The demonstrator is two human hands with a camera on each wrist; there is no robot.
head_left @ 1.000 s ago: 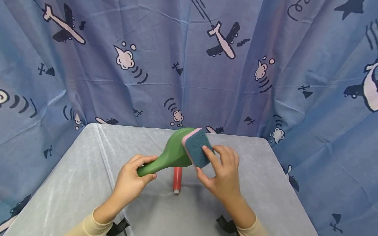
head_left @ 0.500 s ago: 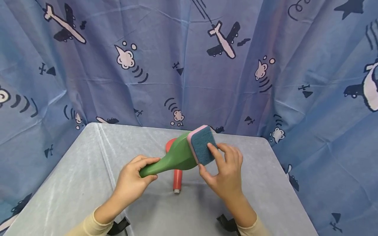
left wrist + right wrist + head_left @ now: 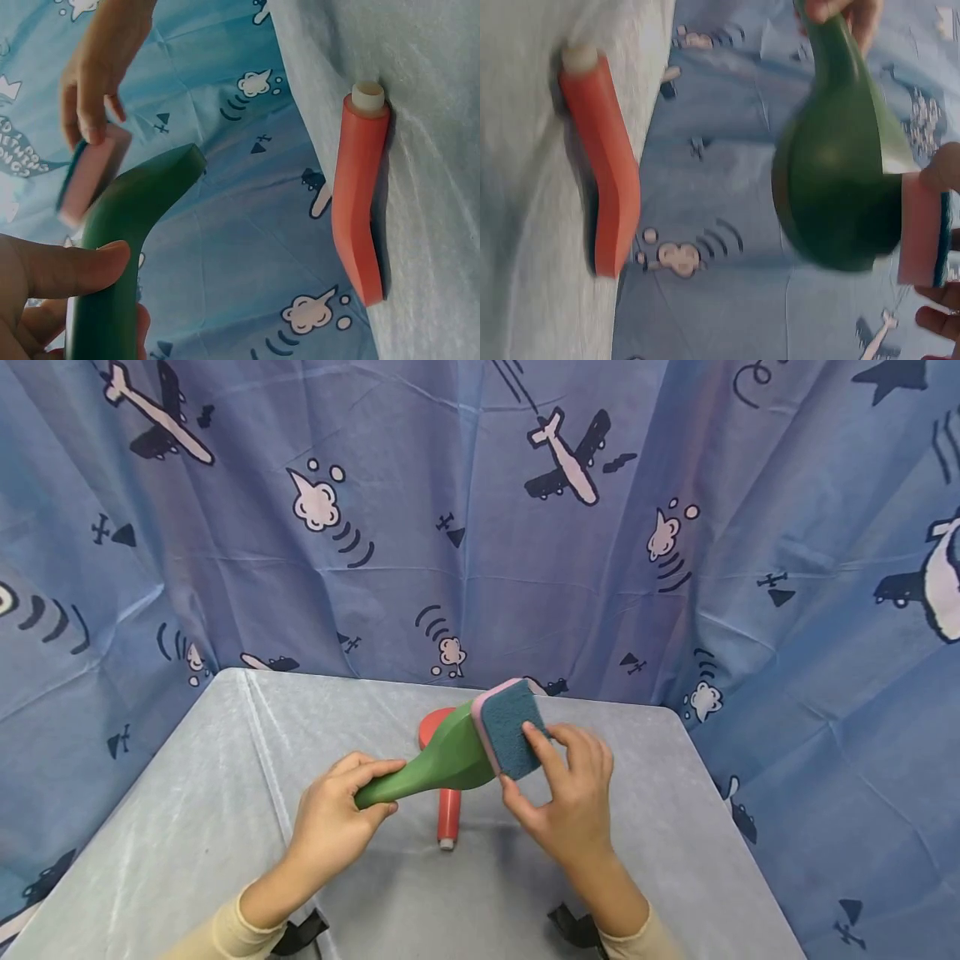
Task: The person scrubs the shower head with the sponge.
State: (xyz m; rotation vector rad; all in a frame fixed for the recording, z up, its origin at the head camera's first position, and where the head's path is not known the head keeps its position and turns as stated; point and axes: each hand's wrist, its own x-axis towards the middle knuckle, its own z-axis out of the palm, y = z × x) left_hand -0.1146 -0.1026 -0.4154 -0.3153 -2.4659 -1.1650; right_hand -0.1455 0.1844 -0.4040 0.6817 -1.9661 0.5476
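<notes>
We steady the green plastic scoop-shaped spoon [image 3: 442, 760] by its handle in our clenched left hand [image 3: 330, 818], lifted so our right hand [image 3: 573, 793], pinching the pink-backed blue scouring sponge [image 3: 508, 727], presses against it.

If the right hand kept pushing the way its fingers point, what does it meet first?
The sponge it already holds, then the green scoop the sponge presses against; the red scoop probably lies lower, out of that line.

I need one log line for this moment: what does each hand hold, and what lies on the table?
left hand: grips green scoop handle | right hand: holds sponge on scoop | table: red scoop lying
</notes>
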